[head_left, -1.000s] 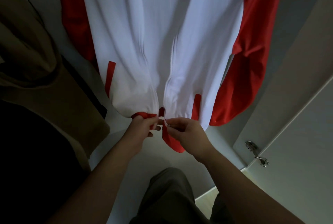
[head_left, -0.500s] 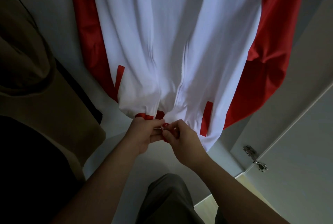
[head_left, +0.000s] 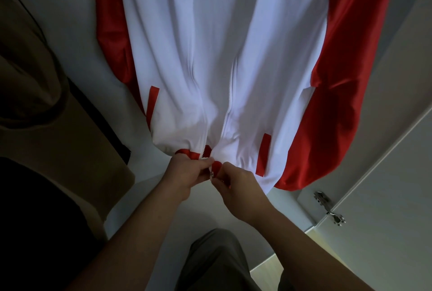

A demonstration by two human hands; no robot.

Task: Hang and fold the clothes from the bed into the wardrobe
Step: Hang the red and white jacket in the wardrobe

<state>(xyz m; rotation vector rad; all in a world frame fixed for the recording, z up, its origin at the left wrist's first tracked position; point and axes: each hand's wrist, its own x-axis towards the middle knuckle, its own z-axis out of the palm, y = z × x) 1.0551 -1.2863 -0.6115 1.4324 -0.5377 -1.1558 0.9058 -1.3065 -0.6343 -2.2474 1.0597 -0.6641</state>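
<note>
A white jacket (head_left: 177, 52) with red sleeves and red pocket trims hangs inside the wardrobe, its front open along the zip. At the bottom of that zip my left hand (head_left: 184, 176) pinches the red hem of the left front panel. Right beside it, my right hand (head_left: 236, 185) pinches the other side's hem end, and a small metal zip slider (head_left: 211, 171) shows between the two hands. The hanger and rail are out of view above.
A tan garment (head_left: 35, 94) and a dark one (head_left: 30, 220) hang at the left. The open wardrobe door (head_left: 385, 173) with a metal hinge (head_left: 329, 208) stands at the right. Pale wardrobe floor (head_left: 145, 239) lies below, and my trouser leg (head_left: 215, 265) shows at the bottom.
The hands have drawn close together at the zip's bottom end, from apart to nearly touching. The view has shifted, so the jacket sits further right in frame.
</note>
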